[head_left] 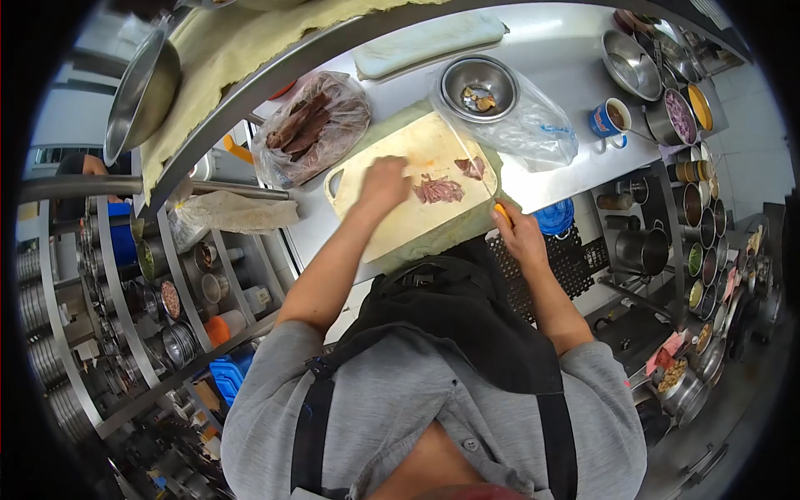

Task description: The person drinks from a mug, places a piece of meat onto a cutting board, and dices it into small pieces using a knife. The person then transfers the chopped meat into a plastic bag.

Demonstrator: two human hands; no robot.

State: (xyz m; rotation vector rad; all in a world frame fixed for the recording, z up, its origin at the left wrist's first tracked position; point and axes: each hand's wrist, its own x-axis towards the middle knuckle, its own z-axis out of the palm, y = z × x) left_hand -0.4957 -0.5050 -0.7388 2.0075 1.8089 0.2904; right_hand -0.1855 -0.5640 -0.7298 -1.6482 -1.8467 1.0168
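A pale cutting board [379, 229] lies on a greenish cloth [454, 237]. Over its left half is my left hand [386, 185], blurred, so its fingers are hard to make out. My right hand [522, 237] is wrapped round the orange handle of a knife [502, 212], at the board's right edge, and the thin blade points up and left across the board. Sliced meat [439, 190] lies between my hands, with a larger piece of meat [470, 168] close to the blade. Dark meat [304, 129] fills a clear plastic bag [348, 112] at the upper left.
Behind the board a metal bowl [479, 88] with some scraps rests on a plastic bag [546, 142]. A blue mug [609, 118] and a pot of chopped onion [681, 117] stand to the right. A white board [429, 42] lies at the back, below an overhead shelf edge [250, 83].
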